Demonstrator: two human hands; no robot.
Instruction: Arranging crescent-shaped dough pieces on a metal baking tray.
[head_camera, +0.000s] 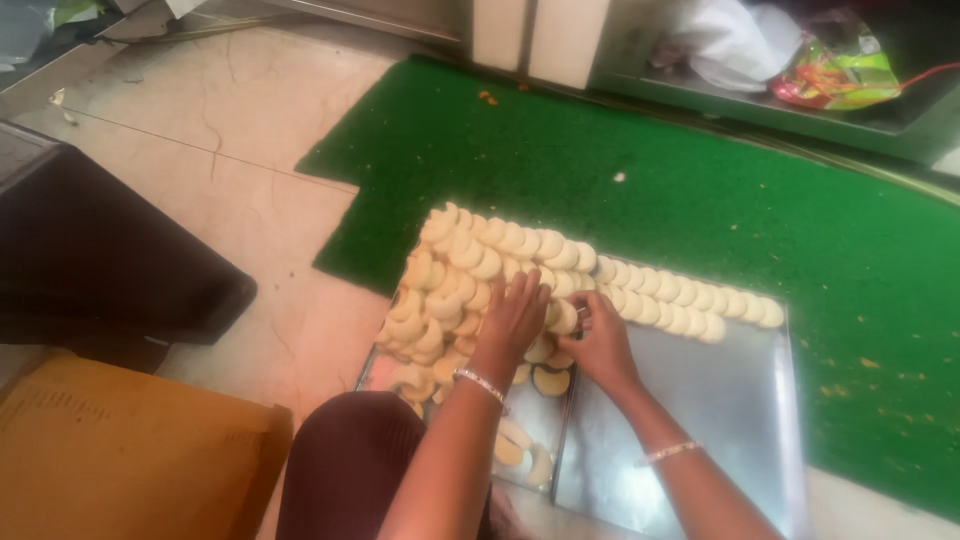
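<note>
A person sits on the floor over two steel trays (720, 400) laid side by side, partly on a green mat (640, 160) and partly on pale stone floor (230, 150). The left hand (512, 318) lies flat, fingers spread, on a heap of pale crescent-shaped dough pieces (450, 280) piled on the left tray; its grip is wide and holds nothing, only pressing on the pile. The right hand (598, 345) sits just beside it at the seam between the trays, fingers curled narrowly around one crescent piece (566, 316) (how firmly is hard to tell, since the fingers hide most of it). A neat double row of crescents (670, 300) runs along the far edge of the right tray, whose near part shows bare metal. Both wrists wear thin bangles (480, 383). A brown cardboard box (120, 460) stands near left, and a colourful packet (840, 75) lies far right.
</note>
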